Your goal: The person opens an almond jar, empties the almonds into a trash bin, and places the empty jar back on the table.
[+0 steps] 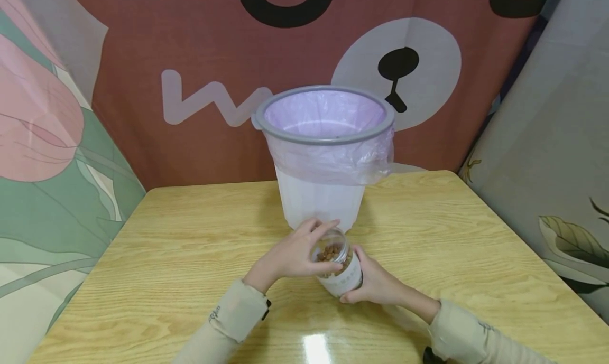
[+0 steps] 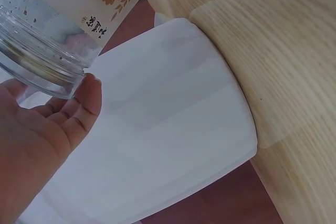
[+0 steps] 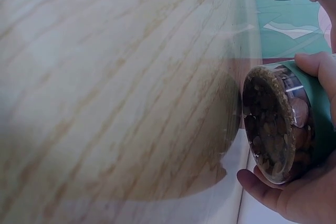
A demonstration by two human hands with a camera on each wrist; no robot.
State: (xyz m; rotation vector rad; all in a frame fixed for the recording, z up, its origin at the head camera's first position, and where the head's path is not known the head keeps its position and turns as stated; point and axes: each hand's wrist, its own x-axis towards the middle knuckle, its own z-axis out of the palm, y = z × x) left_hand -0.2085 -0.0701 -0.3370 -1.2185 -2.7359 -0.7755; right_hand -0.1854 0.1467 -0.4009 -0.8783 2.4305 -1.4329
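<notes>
A clear jar with a pale printed label and brown nuts inside is held tilted, in front of the bin. My right hand grips it round the lower side. In the right wrist view, the jar's base shows, lifted off the table. At the jar's upper end, my left hand spans the clear lid between thumb and fingers. The left wrist view shows curled fingertips on the lid's edge; the thumb is mostly hidden there.
A white bin with a grey rim and a pinkish liner stands just beyond the hands. The wooden table extends to both sides. Patterned cloths hang behind and beside it.
</notes>
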